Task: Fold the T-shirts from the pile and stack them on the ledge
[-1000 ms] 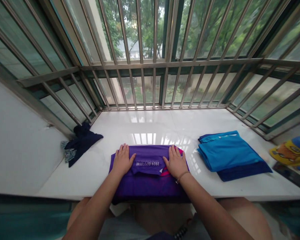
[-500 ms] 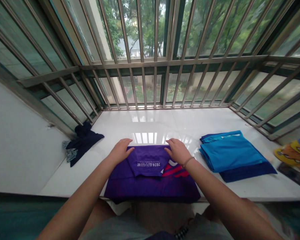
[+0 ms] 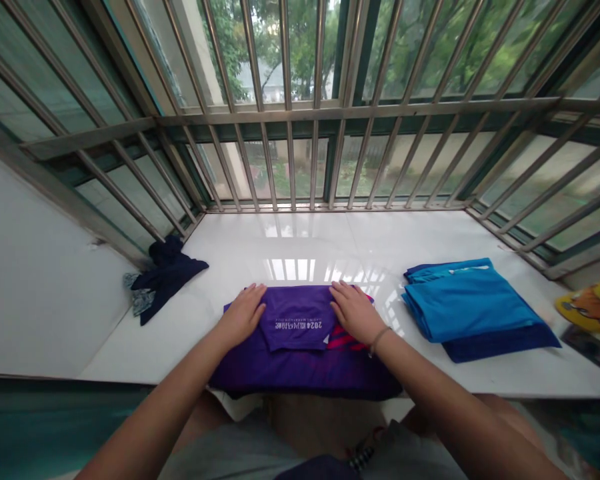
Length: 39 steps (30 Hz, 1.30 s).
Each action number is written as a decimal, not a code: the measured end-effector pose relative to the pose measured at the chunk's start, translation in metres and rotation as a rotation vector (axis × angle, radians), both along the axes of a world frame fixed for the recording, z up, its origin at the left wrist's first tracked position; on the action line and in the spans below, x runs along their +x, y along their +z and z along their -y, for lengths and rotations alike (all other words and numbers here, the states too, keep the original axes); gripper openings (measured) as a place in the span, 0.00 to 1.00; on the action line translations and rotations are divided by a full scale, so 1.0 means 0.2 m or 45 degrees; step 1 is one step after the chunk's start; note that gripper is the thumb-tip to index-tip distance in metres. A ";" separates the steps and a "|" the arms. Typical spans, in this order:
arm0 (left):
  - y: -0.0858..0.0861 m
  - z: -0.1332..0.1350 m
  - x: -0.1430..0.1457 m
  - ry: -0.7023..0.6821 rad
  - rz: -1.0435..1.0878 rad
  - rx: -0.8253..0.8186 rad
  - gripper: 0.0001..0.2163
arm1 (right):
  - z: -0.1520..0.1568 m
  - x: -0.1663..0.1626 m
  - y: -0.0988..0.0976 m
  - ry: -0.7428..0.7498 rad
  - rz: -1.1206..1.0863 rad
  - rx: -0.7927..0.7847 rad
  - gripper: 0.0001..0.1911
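Note:
A folded purple shirt (image 3: 295, 360) with white print and red stripes lies at the near edge of a white sill (image 3: 330, 247). My left hand (image 3: 243, 315) rests flat on its left part, fingers stretched out. On the shirt's right part my right hand (image 3: 354, 312) lies flat too, a thin band round the wrist. Neither hand holds anything; both press on the cloth near its far edge.
A stack of folded blue clothes (image 3: 473, 308) lies to the right. A crumpled dark navy cloth (image 3: 166, 275) sits in the left corner. Metal window bars (image 3: 300, 127) fence the sill's far and side edges. A yellow and blue item (image 3: 591, 303) shows at far right.
My hands lifted to the shirt's far edge, then settled flat on it again. The shirt's near edge has slid slightly over the sill's front edge.

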<state>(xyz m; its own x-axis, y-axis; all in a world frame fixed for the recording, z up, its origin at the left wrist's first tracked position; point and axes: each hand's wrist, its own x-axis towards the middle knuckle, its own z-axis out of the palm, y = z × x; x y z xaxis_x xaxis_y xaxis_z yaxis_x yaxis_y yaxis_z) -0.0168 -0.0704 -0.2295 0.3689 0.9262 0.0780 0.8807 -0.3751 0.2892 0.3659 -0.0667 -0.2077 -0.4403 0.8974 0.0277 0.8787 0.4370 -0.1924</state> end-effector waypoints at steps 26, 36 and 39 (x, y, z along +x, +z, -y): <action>0.41 -0.93 -0.04 0.171 0.051 -0.195 0.09 | -0.80 0.13 0.37 -0.218 0.153 -0.006 0.16; 0.57 -0.42 -0.10 0.063 0.096 0.087 0.10 | -0.34 0.31 0.44 0.151 -0.065 0.288 0.16; 0.43 -0.07 -0.10 -0.042 0.079 0.071 0.09 | -0.07 0.37 0.28 0.301 -0.106 0.261 0.16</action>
<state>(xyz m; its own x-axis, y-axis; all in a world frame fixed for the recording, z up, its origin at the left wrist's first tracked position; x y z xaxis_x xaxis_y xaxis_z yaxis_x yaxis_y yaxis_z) -0.0365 -0.0556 -0.1436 0.3920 0.9072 0.1526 0.8486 -0.4206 0.3210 0.4408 -0.0527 -0.1518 -0.6247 0.7423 0.2424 0.7328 0.6645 -0.1461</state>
